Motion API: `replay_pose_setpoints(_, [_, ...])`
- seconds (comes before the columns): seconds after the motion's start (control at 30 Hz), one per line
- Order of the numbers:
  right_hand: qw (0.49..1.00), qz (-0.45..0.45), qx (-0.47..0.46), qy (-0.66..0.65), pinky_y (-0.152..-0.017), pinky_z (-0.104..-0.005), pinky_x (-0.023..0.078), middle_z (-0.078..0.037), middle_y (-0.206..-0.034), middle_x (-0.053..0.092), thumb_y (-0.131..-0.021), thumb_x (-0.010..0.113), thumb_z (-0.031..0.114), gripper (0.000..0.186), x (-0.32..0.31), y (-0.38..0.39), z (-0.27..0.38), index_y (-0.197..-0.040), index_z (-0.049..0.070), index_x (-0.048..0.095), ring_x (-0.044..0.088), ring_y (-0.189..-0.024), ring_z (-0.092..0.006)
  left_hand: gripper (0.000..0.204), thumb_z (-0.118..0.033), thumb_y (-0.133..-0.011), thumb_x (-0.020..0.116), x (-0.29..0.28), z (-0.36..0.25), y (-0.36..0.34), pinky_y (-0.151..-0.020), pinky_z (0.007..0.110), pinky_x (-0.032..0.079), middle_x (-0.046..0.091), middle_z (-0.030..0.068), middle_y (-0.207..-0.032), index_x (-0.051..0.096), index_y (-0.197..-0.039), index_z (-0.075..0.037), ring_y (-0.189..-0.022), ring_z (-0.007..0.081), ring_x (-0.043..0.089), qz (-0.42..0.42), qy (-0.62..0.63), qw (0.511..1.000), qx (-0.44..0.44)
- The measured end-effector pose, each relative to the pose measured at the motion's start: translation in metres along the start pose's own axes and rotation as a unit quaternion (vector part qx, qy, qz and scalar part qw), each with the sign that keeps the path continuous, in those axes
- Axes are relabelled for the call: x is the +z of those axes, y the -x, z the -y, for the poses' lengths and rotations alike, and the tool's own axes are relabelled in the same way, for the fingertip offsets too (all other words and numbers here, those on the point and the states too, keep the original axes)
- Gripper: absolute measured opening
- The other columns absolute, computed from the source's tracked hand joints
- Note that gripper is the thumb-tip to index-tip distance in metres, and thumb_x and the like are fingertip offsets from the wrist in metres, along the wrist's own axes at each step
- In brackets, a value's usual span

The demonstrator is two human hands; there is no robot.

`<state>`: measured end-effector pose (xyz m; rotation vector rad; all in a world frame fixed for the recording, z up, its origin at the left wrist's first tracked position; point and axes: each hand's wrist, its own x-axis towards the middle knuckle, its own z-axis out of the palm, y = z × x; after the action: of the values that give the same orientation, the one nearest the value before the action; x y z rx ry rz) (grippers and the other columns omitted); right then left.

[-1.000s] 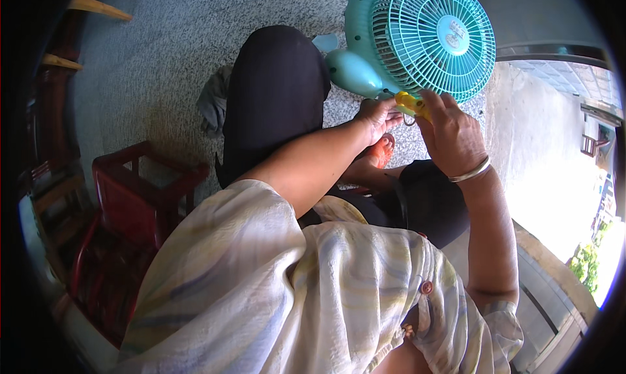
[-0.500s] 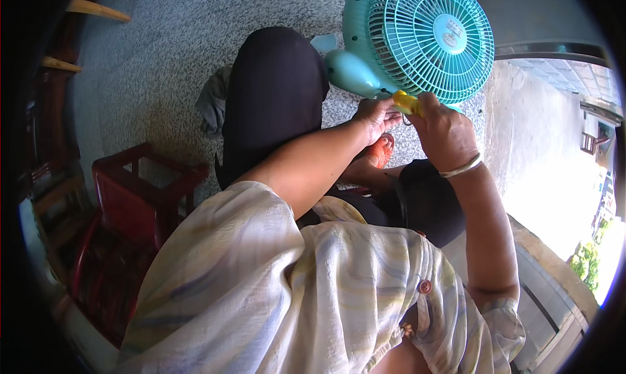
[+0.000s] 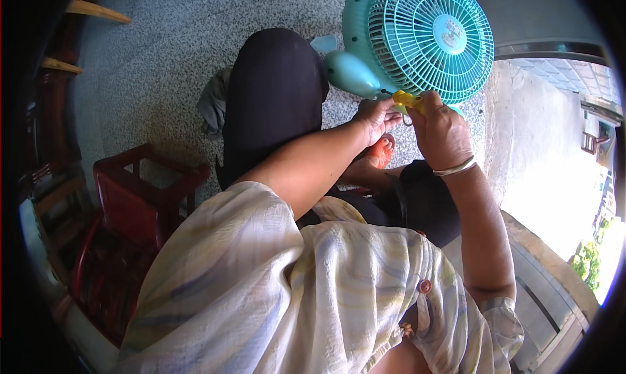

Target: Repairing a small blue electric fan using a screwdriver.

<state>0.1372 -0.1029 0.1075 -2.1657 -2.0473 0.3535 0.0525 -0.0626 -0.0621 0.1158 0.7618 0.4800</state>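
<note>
My right hand (image 3: 438, 127) grips the yellow handle (image 3: 404, 99) of a tool, likely a screwdriver, whose dark tip points at the turquoise fan (image 3: 417, 54). My left hand (image 3: 377, 122) is curled just under that tip, against the fan's lower part; what its fingers hold is hidden. The fan's grille faces up, and its rounded motor housing (image 3: 352, 73) lies left of the tool. A small dark ring shows between my hands.
My dark-trousered knee (image 3: 274, 93) is left of the fan, my orange-sandalled foot (image 3: 380, 151) below it. A light-blue piece (image 3: 324, 43) and grey cloth (image 3: 213, 103) lie on the speckled floor (image 3: 163, 54). A red plastic chair (image 3: 130, 204) stands at left. A bright doorway is at right.
My right hand and forearm have shifted slightly left, still on the yellow handle. The fan has moved very slightly left in the view. My left hand stays in place.
</note>
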Motion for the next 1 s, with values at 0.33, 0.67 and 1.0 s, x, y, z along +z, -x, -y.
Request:
replay_pose_setpoints(0.33, [0.992, -0.076, 0.100, -0.024, -0.048, -0.0446, 0.045, -0.020, -0.058, 0.056, -0.084, 0.057, 0.023, 0.027, 0.019, 0.003, 0.011, -0.080, 0.000, 0.045, 0.057, -0.055, -0.0382, 0.027, -0.020, -0.081, 0.061, -0.004, 0.002, -0.003, -0.080, 0.036, 0.049, 0.057, 0.0115, -0.090, 0.052, -0.098, 0.000, -0.082, 0.0203, 0.056, -0.005, 0.011, 1.000, 0.009])
replay_pose_setpoints(0.67, [0.991, -0.116, 0.040, -0.048, -0.044, -0.0356, 0.045, -0.016, -0.057, 0.057, -0.086, 0.055, 0.021, 0.024, -0.047, 0.021, 0.015, -0.076, 0.001, 0.049, 0.059, -0.049, -0.0290, 0.042, -0.030, -0.077, 0.067, -0.007, -0.005, 0.009, -0.084, 0.040, 0.046, 0.056, 0.0114, -0.099, 0.051, -0.105, -0.004, -0.094, 0.0228, 0.054, -0.021, -0.055, 0.998, -0.011])
replay_pose_setpoints(1.0, [0.921, -0.196, 0.255, -0.221, -0.041, -0.0242, 0.038, -0.004, -0.052, 0.050, -0.090, 0.050, 0.017, 0.017, -0.041, 0.098, -0.044, -0.093, 0.001, 0.055, 0.049, -0.042, -0.0095, 0.068, -0.033, -0.069, 0.074, 0.039, 0.003, 0.028, -0.099, 0.045, 0.035, 0.043, 0.0187, -0.118, 0.039, -0.118, 0.000, -0.111, 0.0301, 0.044, -0.005, -0.010, 0.998, -0.066])
